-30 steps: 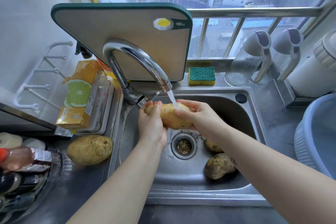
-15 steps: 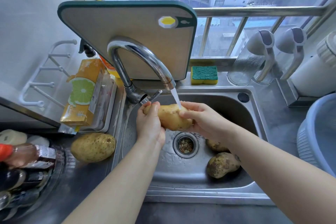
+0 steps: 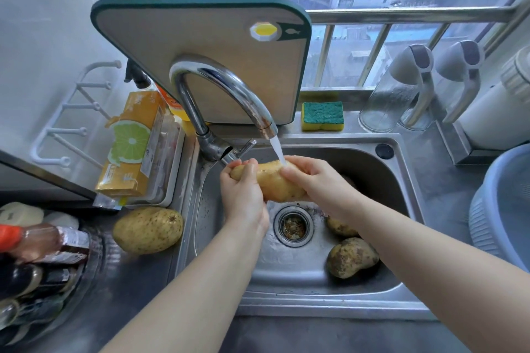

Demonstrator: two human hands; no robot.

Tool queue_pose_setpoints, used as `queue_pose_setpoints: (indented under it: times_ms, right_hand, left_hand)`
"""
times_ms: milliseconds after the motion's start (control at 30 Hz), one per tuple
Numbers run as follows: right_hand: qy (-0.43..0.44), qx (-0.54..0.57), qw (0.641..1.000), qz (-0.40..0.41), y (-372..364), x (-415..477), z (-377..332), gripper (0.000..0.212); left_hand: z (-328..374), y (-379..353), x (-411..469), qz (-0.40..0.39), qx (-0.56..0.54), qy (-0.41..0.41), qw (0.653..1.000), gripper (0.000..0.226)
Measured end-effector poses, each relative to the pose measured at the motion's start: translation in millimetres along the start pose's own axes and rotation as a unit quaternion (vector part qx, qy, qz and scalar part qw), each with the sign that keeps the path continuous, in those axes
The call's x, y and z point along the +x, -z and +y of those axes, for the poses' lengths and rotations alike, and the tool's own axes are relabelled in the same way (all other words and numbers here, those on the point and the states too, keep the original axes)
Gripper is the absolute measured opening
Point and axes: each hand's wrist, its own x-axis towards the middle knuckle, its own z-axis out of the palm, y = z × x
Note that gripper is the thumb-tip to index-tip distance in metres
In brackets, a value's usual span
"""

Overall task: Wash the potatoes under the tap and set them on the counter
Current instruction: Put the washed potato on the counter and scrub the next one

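A person is rinsing a held potato (image 3: 275, 183) under the running tap (image 3: 223, 86), both hands curling round it: the left hand (image 3: 243, 198) is gripping the end at nine o'clock and the right hand (image 3: 315, 180) is wrapping the end at three o'clock, with the stream (image 3: 277, 149) landing beside the right fingers. The held potato is hanging over the sink (image 3: 315, 306), just at twelve o'clock of the drain (image 3: 292, 225). A pale washed potato (image 3: 147, 231) is lying on the counter (image 3: 129, 295) at nine o'clock of the sink, so one appears done. A soiled potato (image 3: 351, 256) and a second soiled potato (image 3: 339, 227), partly hidden under the right forearm, are lying in the sink at four o'clock of the drain, so the job is looking short of halfway. Room is running tight: that counter strip is being hemmed in by the sink's rim, a tray (image 3: 179, 157) holding an orange box (image 3: 132, 149) at eleven o'clock and bottles (image 3: 48, 241) at eight o'clock, leaving bare steel at seven o'clock.
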Motion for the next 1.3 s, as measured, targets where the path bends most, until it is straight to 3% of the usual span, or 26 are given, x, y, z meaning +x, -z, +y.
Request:
queue_pose_setpoints:
  times_ms: [67, 167, 333, 400, 533, 567, 667, 767, 833, 933, 1000, 1067, 1100, 1167, 1233, 1300]
  right_hand:
    - [0.010, -0.010, 0.999, 0.052, -5, 1, 1, 0.025]
    - [-0.005, 0.023, 0.996, 0.085, -12, 2, 8, 0.031]
    - [-0.026, 0.172, 0.981, 0.091, -30, -3, 27, 0.068]
    - [-0.022, 0.188, 0.974, 0.124, -36, -2, 29, 0.064]
    - [-0.051, 0.253, 0.937, 0.235, -40, 10, 16, 0.015]
    - [-0.074, 0.263, 0.925, 0.263, -37, 13, 16, 0.029]
    - [-0.099, 0.269, 0.911, 0.296, -24, 14, 20, 0.050]
    - [-0.056, 0.246, 0.935, 0.248, -19, 6, 15, 0.042]
    - [-0.020, 0.227, 0.950, 0.212, -18, 5, 12, 0.031]
    - [-0.019, 0.194, 0.968, 0.161, -19, 6, 11, 0.014]
    - [-0.058, 0.159, 0.978, 0.121, -21, 3, 14, 0.053]
    - [-0.088, 0.140, 0.982, 0.089, -21, -3, 15, 0.073]
    - [-0.091, 0.137, 0.983, 0.083, -22, -5, 15, 0.070]
    - [-0.069, 0.123, 0.983, 0.120, -24, -7, 14, 0.050]
    - [-0.017, 0.097, 0.975, 0.198, -27, -5, 13, 0.030]
    - [0.008, 0.090, 0.970, 0.226, -29, 0, 10, 0.014]
  left_hand:
    - [-2, 0, -4, -0.008, 0.009, -0.004, 1.000, 0.017]
    - [-4, 1, -4, 0.006, 0.014, -0.004, 1.000, 0.017]
    - [0, 0, -1, 0.033, -0.029, 0.022, 0.999, 0.020]
    - [-3, 2, -4, 0.019, -0.016, 0.019, 1.000, 0.021]
    - [-12, 11, -13, -0.037, 0.019, -0.018, 0.999, 0.017]
    - [-13, 15, -15, -0.071, 0.053, -0.018, 0.996, 0.022]
    - [-10, 26, -11, -0.181, 0.167, 0.047, 0.968, 0.041]
    - [7, 30, -6, -0.278, 0.256, 0.169, 0.910, 0.030]
    - [10, 30, -6, -0.312, 0.305, 0.193, 0.879, 0.029]
    - [2, 26, -7, -0.280, 0.388, 0.074, 0.875, 0.019]
    - [-3, 25, -2, -0.262, 0.456, -0.048, 0.849, 0.013]
    - [-9, 27, 0, -0.291, 0.492, -0.096, 0.815, 0.009]
    - [-10, 28, 0, -0.300, 0.512, -0.101, 0.798, 0.004]
    - [-13, 32, -3, -0.274, 0.551, -0.106, 0.781, 0.024]
    - [-14, 33, -6, -0.244, 0.555, -0.120, 0.787, 0.051]
    - [-16, 32, -7, -0.241, 0.546, -0.141, 0.790, 0.065]
